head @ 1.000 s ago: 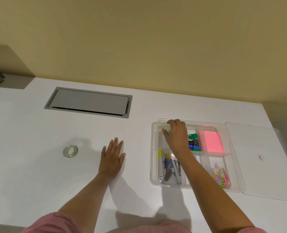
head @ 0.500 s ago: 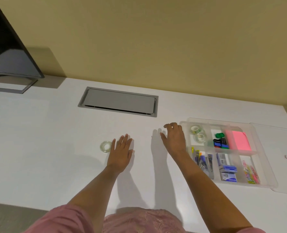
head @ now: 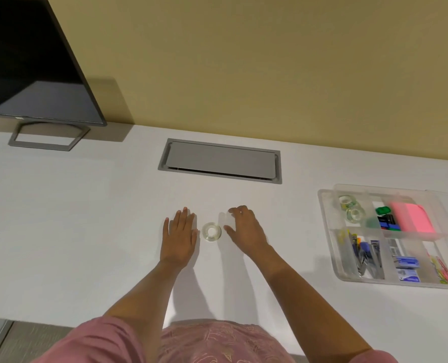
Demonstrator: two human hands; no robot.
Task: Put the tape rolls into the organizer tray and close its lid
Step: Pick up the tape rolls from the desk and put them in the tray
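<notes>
A clear tape roll [head: 211, 232] lies flat on the white desk between my two hands. My left hand [head: 179, 238] rests flat on the desk just left of it, fingers together, holding nothing. My right hand [head: 245, 229] hovers just right of the roll with fingers spread and empty. The clear organizer tray [head: 325, 226] sits at the right with its lid off. Two tape rolls [head: 350, 207] lie in its back left compartment.
A grey cable hatch [head: 220, 161] is set into the desk behind my hands. A dark monitor [head: 31, 66] on a grey stand is at the back left. The tray also holds pink sticky notes [head: 411, 216], staples, clips and tools. The desk's front edge is near my body.
My right hand left the tray and moved left to the loose tape roll. The view swung left, so the tray now lies at the right edge.
</notes>
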